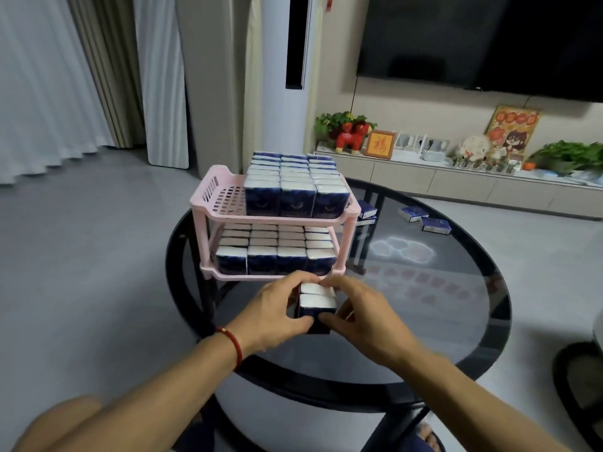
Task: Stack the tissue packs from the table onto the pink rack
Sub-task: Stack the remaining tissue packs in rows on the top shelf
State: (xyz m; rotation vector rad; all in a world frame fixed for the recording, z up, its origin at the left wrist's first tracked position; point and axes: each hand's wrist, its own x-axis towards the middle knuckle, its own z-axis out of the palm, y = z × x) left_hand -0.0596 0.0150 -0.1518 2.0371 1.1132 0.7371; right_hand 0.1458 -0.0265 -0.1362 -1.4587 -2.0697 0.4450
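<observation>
A pink two-tier rack [225, 194] stands on the left part of a round dark glass table [456, 288]. Both tiers hold rows of blue-and-white tissue packs; the top tier [295, 184] has bare room at its left, and the bottom tier [277, 252] looks full. In front of the rack, my left hand [274, 314] and my right hand [355, 314] together grip a small bunch of upright tissue packs [317, 305] from both sides, fingers curled round them. They are just above or on the glass; I cannot tell which.
Three loose tissue packs [421, 218] lie at the table's far side, right of the rack. A low cabinet [456, 181] with ornaments and plants runs along the wall under a black TV [489, 40]. A dark chair edge [577, 386] shows at the right.
</observation>
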